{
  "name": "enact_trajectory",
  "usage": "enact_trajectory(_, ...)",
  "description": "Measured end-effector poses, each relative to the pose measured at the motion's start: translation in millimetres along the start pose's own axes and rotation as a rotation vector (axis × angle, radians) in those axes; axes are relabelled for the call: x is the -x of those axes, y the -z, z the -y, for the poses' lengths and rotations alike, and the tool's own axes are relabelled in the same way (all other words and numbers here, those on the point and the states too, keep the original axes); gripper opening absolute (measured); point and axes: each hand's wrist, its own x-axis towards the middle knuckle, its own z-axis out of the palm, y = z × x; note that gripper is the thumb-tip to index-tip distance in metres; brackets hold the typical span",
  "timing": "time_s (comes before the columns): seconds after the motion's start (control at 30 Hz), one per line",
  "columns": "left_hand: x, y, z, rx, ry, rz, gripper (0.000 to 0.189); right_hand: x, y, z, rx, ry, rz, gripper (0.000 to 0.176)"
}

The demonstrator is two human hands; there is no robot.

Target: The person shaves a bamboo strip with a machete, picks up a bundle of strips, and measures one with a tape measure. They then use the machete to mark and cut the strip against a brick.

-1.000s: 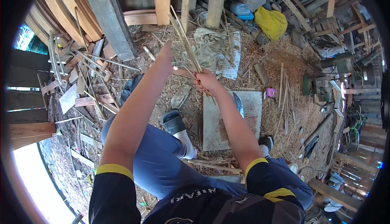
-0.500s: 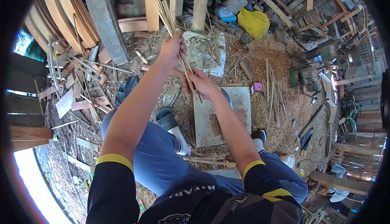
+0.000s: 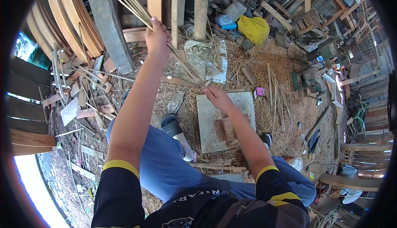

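My left hand [image 3: 158, 39] is wrapped around a bundle of thin wooden sticks [image 3: 138, 10]. The sticks slant from upper left to lower right, fanning out a little at the top. Just beyond their lower ends is my right hand [image 3: 219, 99], apart from the bundle. Its fingers are pinched together, and whatever they may hold is too small to make out. Below that hand, a pale square board [image 3: 209, 137] lies on the ground with a brown wooden piece [image 3: 231, 128] on it, partly covered by my right forearm.
Curved wooden pieces [image 3: 68, 21] lean at upper left beside a grey plank [image 3: 108, 25]. Wood scraps [image 3: 93, 112] litter the left ground. A crumpled cloth [image 3: 199, 54], a yellow sack [image 3: 253, 29] and a pink object [image 3: 259, 91] lie ahead. Green machinery [image 3: 301, 80] stands right.
My left hand has moved left with the sticks, which now slant more. My right hand has come away from their lower ends and shifted slightly right and down.
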Motion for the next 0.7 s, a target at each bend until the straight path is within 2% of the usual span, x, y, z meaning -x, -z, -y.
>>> enact_trajectory(0.1, -2.1, 8.0, -3.2, -0.016, -0.004, 0.026, 0.034, -1.7, 6.8, -6.0, 0.194, -0.123, 0.124, 0.024)
enact_trajectory(0.13, 0.8, 5.8, -3.0, -0.016, 0.006, 0.002, 0.035, -4.7, 12.5, -2.4, 0.242, -0.093, 0.056, 0.021)
enact_trajectory(0.2, 9.7, 5.6, -3.9, -0.057, 0.066, 0.074, 0.037, -10.1, 26.1, 1.2, 0.342, -0.043, -0.081, 0.021)
enact_trajectory(0.3, 31.6, 1.3, 4.3, -0.175, 0.136, 0.164, 0.044, -7.6, 32.7, 1.9, 0.393, 0.03, -0.467, 0.033)
enact_trajectory(0.4, 51.9, -7.8, 29.8, -0.347, 0.107, 0.227, 0.048, 0.9, 45.9, -4.7, 0.297, -0.172, -0.538, 0.046)
enact_trajectory(0.47, 65.5, -3.7, 39.3, -0.287, 0.205, 0.373, 0.05, 24.0, 54.6, -11.6, 0.593, -0.202, -0.687, 0.05)
enact_trajectory(0.5, 72.7, -0.4, 45.3, -0.258, 0.258, 0.444, 0.051, 38.7, 62.4, -15.1, 0.585, -0.26, -0.73, 0.052)
enact_trajectory(0.6, 96.9, 2.3, 81.5, -0.191, 0.233, 0.437, 0.05, 80.3, 96.0, -46.5, 0.435, -0.418, -0.802, 0.051)
enact_trajectory(0.7, 125.8, -9.5, 113.9, -0.163, 0.148, 0.451, 0.042, 120.7, 127.2, -75.9, 0.296, -0.391, -0.917, 0.046)
